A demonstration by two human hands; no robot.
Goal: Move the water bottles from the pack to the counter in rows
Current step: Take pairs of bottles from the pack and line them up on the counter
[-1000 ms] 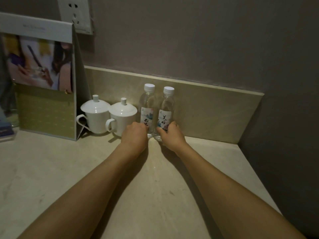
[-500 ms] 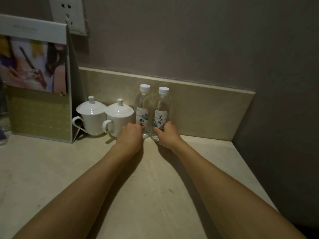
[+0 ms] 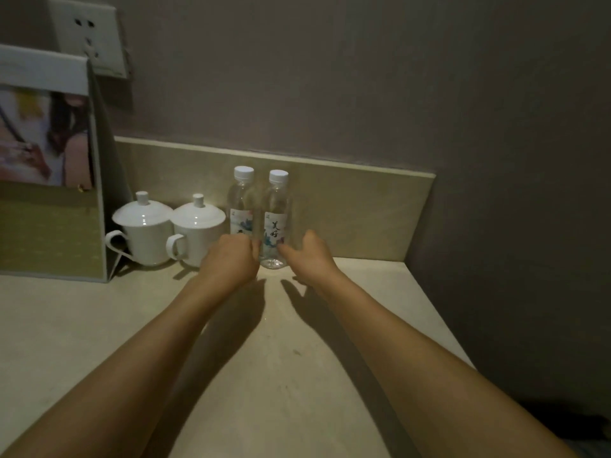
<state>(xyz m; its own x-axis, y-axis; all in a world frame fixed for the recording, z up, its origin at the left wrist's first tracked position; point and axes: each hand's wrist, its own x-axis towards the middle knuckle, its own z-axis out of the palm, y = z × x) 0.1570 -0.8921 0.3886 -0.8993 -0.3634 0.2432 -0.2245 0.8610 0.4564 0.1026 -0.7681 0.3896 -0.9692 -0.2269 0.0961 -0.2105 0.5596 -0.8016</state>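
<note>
Left bottle (image 3: 242, 206): upright on the worktop (image 3: 99, 325), close to the low backsplash (image 3: 363, 209), white cap on, its lower part hidden behind the left hand.
Right bottle (image 3: 277, 219): upright just beside the left bottle, so close that I cannot tell whether they touch; white cap, printed label facing the camera, base resting on the worktop.
Left hand (image 3: 231, 259): at the foot of the left bottle, fingers curled, knuckles toward the camera; grip state cannot be told, since the fingertips are hidden and it is not clear whether they clasp the bottle.
Right hand (image 3: 310, 256): beside the right bottle's lower part, fingers loosely spread, thumb raised, a fingertip at or just short of the bottle; grip slack, holding nothing.
Cups (image 3: 172, 229): two white lidded cups, side by side, left of the bottles, handles to the left.
Card stand (image 3: 49, 193): folded display at the far left.
Socket (image 3: 87, 34): on the wall above the stand.
</note>
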